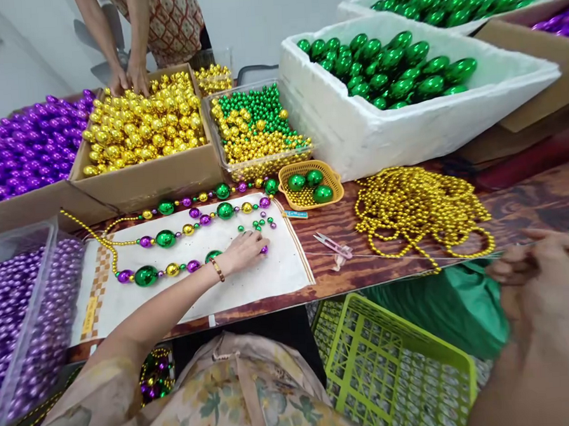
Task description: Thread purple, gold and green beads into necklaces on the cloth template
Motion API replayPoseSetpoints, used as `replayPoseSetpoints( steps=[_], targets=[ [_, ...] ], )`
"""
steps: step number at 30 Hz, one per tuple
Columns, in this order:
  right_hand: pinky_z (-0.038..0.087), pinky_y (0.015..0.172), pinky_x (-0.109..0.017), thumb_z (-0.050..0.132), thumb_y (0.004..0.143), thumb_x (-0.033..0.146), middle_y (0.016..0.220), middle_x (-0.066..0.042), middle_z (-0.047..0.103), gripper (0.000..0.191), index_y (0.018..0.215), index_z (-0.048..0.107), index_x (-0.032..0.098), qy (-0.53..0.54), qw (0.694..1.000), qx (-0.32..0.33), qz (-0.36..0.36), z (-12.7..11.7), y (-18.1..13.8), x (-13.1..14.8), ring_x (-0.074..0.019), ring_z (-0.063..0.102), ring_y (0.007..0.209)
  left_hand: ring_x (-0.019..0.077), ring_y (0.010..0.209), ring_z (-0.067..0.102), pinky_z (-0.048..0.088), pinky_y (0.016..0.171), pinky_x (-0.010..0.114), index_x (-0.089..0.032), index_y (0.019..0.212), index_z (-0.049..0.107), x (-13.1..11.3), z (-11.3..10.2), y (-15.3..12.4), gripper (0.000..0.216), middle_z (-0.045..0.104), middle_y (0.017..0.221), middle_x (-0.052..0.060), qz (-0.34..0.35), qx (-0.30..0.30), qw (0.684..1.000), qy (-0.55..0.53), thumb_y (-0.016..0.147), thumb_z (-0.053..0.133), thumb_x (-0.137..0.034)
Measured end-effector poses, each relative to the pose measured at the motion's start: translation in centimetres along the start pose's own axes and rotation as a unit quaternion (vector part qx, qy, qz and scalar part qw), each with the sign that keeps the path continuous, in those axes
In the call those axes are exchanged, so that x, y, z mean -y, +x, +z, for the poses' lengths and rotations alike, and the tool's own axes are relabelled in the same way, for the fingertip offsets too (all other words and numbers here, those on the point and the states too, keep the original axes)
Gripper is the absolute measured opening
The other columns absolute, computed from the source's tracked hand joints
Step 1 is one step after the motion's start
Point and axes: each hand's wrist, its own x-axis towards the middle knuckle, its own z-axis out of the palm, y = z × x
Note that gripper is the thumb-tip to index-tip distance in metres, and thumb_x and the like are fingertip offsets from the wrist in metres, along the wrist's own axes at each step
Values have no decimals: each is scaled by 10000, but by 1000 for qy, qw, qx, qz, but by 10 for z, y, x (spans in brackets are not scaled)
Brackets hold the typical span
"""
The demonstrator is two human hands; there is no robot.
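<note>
My left hand (pixel 246 252) lies over the near bead strand (pixel 146 275) on the white cloth (pixel 264 284). Its fingers are closed around part of the strand and hide several beads; a purple bead (pixel 264 249) shows at the fingertips. From there a thin clear thread (pixel 372 254) runs right, past the gold bead chains, to my right hand (pixel 550 275). That hand is raised beyond the table's front edge, slightly blurred, fingers pinched on the thread. Loose small green and purple beads (pixel 258 224) sit just beyond my left hand. Another strand (pixel 165 238) lies behind it.
Pink-handled snips (pixel 336 245) lie beside a gold bead chain pile (pixel 420 209). An orange basket (pixel 338 191), a clear bead tub (pixel 263 163) and a white foam box (pixel 327 122) stand behind. Another person's hands (pixel 129 78) reach into gold balls. A green crate (pixel 368 361) sits below.
</note>
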Motion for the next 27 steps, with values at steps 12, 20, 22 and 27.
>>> replayPoseSetpoints(
  steps=[12,20,22,27],
  targets=[
    [439,364,-234,918,591,417,629,-51,653,378,833,768,169,63,962,188,186,44,-95,-17,-147,581,457,253,1090,595,445,964,369,-125,1115,683,100,-135,140,327,671,1110,155,-181,-206,962,8,993,388,-195],
    [507,425,-258,838,713,466,704,-73,694,368,939,798,179,54,908,294,294,54,-158,-48,-180,629,536,308,1114,616,450,974,434,-117,991,742,145,-138,214,327,687,1099,183,-218,-162,962,-32,805,508,17],
    [514,436,-263,836,717,465,723,-78,701,369,945,796,177,51,904,299,302,55,-166,-52,-186,635,553,314,1128,613,446,988,446,-111,958,732,146,-138,216,283,681,1111,187,-218,-177,958,-57,806,526,11],
    [526,462,-276,807,742,475,746,-93,710,345,883,779,161,32,901,331,281,63,-171,-55,-206,659,583,207,963,669,510,890,352,-139,1007,646,126,-146,190,141,693,1032,122,-209,-251,916,-234,925,534,-159]
  ],
)
